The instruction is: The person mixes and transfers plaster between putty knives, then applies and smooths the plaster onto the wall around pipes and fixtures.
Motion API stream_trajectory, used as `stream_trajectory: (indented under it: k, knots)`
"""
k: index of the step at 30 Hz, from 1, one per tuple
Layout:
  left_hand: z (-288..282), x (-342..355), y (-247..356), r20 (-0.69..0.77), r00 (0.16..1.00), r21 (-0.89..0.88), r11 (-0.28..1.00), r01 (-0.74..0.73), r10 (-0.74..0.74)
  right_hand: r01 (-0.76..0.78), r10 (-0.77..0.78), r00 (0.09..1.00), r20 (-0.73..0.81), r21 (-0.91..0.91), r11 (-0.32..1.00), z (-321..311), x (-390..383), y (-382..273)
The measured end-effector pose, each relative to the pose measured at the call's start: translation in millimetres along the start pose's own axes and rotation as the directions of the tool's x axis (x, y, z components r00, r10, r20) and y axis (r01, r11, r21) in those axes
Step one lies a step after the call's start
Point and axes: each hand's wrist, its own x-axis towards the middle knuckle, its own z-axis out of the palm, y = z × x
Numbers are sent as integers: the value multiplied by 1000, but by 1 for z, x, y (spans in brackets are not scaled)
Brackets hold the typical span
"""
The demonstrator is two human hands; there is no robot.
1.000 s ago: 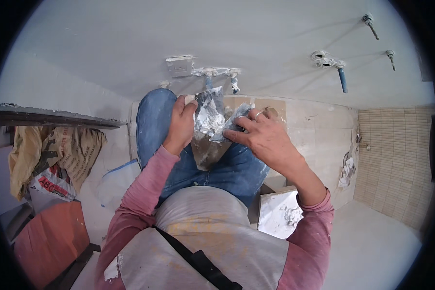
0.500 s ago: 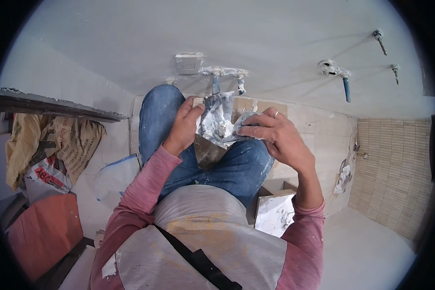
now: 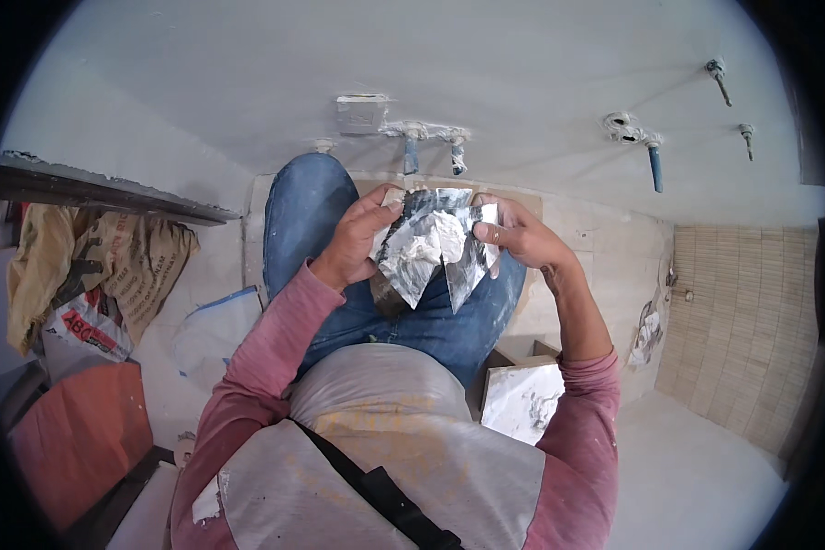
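Observation:
In front of my knees I hold two thin, shiny metal putty scrapers side by side, both smeared with white. My left hand (image 3: 350, 240) is closed around the side of the left scraper (image 3: 405, 280). The fingers and thumb of my right hand (image 3: 524, 240) pinch the outer edge of the right scraper (image 3: 466, 275). A lump of white putty (image 3: 426, 242) lies across both blades where they meet at the top. Below, their pointed lower ends stand apart. The handles, if there are any, are hidden by my fingers.
Blue pipe stubs (image 3: 411, 156) stick out of the white wall beyond my knees, beside a square wall box (image 3: 361, 115). A putty-covered board (image 3: 509, 403) rests by my right thigh. Paper sacks (image 3: 137, 266) and a reddish panel (image 3: 87, 440) are at the left.
The right scraper has turned from lying tilted over the left one to standing beside it with its face showing. The putty lump now spreads over both blades.

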Motion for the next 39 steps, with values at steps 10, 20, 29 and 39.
stream_trajectory:
  k: [10, 20, 29, 39]
  knots:
    - [1, -9, 6, -311, 858, 178, 912, -371, 409, 269, -212, 852, -479, 53, 962, 31, -10, 28]
    - [1, 4, -16, -393, 639, 517, 734, -441, 661, 194, -732, 558, -391, -796, 573, 102, 2, 38]
    - [-4, -6, 18, -334, 771, 418, 818, -394, 542, 46, -746, 661, -82, -988, 149, 46, -39, -2]
    - [20, -6, 30, -278, 898, 296, 920, -256, 340, 100, -585, 781, 218, -969, -227, 69, -49, -38]
